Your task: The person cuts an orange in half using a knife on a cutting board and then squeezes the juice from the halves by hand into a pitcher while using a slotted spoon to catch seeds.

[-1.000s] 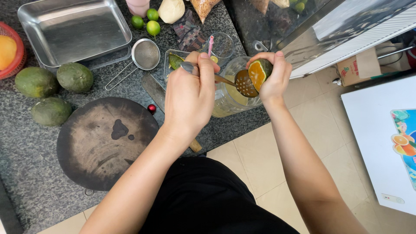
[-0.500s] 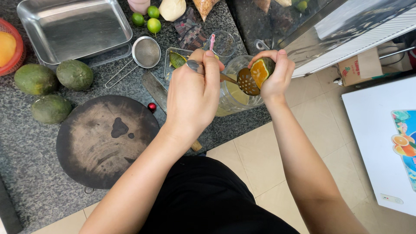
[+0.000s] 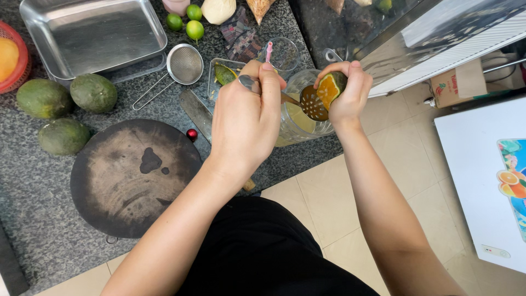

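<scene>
Hands meet over the clear glass jar of pale yellow juice (image 3: 298, 118), the landmark here. The right hand (image 3: 350, 90) is clamped round a green-skinned, orange-fleshed citrus half (image 3: 330, 87), cut face turned toward the jar. The left hand (image 3: 246, 118) is closed on the handle of a perforated metal spoon (image 3: 314, 103), its bowl held just under the fruit, above the jar's mouth. To my eye, keeping the spoon level beneath the cut face and squeezing steadily would catch the pips and let juice fall clean into the jar.

Just behind the jar stands an empty-looking clear glass cup (image 3: 282, 53) with a pink stick in it. Left of the jar lies a small wire-mesh strainer (image 3: 184, 64); beyond that, an empty steel tray (image 3: 90, 35). Three dark green avocados (image 3: 93, 93) rest on the speckled grey tabletop (image 3: 33, 186), far left of the jar.
</scene>
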